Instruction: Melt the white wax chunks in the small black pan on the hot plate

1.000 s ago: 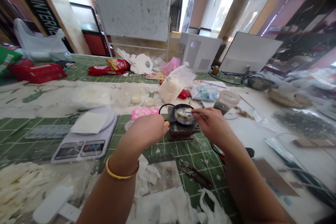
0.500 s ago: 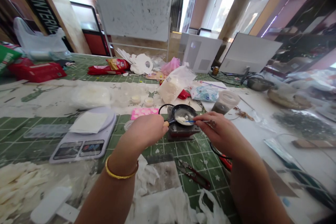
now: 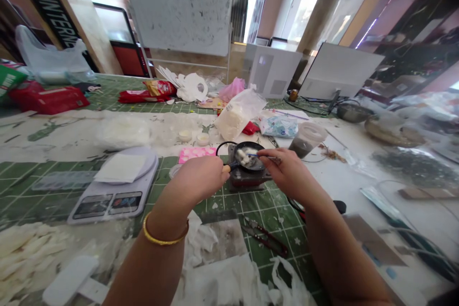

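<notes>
My left hand (image 3: 201,174) is closed around the handle (image 3: 228,168) of a small black frying pan (image 3: 261,163). The pan rests on a small dark hot plate (image 3: 247,182). Soft white material (image 3: 245,157) lies clumped at the pan's upper left, with a thin liquid film beside it. In my right hand (image 3: 287,167), fingers pinched, is a thin blue stick (image 3: 253,154), its tip against the white clumps. A pink mould (image 3: 196,154) with pale filled cavities lies just left of the pan.
Left stands a kitchen scale (image 3: 148,186) bearing white paper. Red-handled snips (image 3: 267,240) lie in front of the hot plate, near crumpled white tissue (image 3: 222,279). Behind are a bag of pale pellets (image 3: 233,122) and, to the right, a plastic cup (image 3: 311,137). White flakes (image 3: 28,253) lie front left.
My right hand has moved left and slightly up with the stick. The white material has gathered from the pan's lower part into clumps at the upper left. My left hand stays on the handle.
</notes>
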Tool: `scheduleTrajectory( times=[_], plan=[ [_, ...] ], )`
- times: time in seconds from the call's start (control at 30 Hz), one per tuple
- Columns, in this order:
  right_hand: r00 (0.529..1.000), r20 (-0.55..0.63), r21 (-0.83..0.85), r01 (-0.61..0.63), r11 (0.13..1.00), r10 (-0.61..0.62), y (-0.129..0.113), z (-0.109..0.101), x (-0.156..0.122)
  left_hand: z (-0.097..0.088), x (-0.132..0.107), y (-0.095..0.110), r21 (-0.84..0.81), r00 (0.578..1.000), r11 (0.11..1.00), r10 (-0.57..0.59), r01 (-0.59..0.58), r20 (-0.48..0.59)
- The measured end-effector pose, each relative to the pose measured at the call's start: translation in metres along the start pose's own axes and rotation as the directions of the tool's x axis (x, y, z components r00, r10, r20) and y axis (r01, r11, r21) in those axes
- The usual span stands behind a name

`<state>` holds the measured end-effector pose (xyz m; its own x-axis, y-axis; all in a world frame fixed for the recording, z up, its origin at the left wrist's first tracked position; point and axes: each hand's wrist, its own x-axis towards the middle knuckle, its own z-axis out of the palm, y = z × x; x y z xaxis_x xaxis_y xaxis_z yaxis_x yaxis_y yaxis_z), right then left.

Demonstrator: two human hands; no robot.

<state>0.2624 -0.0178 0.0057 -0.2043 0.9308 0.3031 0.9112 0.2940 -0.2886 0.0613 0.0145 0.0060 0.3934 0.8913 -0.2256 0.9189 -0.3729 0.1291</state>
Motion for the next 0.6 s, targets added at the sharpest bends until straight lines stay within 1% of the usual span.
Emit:
scheduleTrajectory(
  times=[0.07,0.13,0.2,0.23,0.3,0.4,0.43,0.53,0.6],
  plan=[
    [0.999,-0.016,-0.039,-0.033,0.999,0.033,0.0015,-0.0016,-0.0005,0.0010,0.0015,-0.0008,0.006,1.000,1.000,0.019,-0.019,-0.001],
    [1.000,0.013,-0.004,0.009,1.000,-0.009,0.0010,-0.0037,-0.0028,0.0018,0.0026,-0.0013,0.006,1.000,1.000,0.030,-0.030,-0.001],
    [0.996,0.046,0.062,0.069,0.996,-0.072,-0.0007,-0.0033,-0.0039,0.0016,0.0024,-0.0010,-0.002,1.000,1.000,0.021,-0.021,0.001],
    [0.995,0.050,0.077,0.080,0.994,-0.084,-0.0010,-0.0021,-0.0032,0.0012,0.0019,-0.0006,-0.006,1.000,1.000,0.014,-0.014,0.003],
    [0.998,0.031,0.042,0.045,0.998,-0.046,0.0004,0.0006,-0.0003,0.0006,0.0008,0.0001,-0.010,1.000,1.000,0.005,-0.005,0.008],
    [0.998,-0.026,-0.055,-0.050,0.997,0.049,0.0054,-0.0004,0.0020,0.0013,0.0010,-0.0002,-0.009,1.000,1.000,0.013,-0.013,0.003],
    [0.998,-0.030,-0.065,-0.053,0.996,0.051,0.0062,-0.0021,0.0011,0.0018,0.0015,-0.0006,-0.010,1.000,1.000,0.017,-0.017,0.002],
    [0.999,0.027,-0.017,0.026,1.000,-0.025,0.0043,-0.0060,-0.0031,0.0028,0.0027,-0.0017,-0.016,1.000,1.000,0.015,-0.015,0.003],
    [0.998,0.046,0.015,0.050,0.999,-0.050,0.0021,-0.0048,-0.0036,0.0027,0.0027,-0.0018,-0.019,1.000,1.000,0.003,-0.003,0.006]
  ],
)
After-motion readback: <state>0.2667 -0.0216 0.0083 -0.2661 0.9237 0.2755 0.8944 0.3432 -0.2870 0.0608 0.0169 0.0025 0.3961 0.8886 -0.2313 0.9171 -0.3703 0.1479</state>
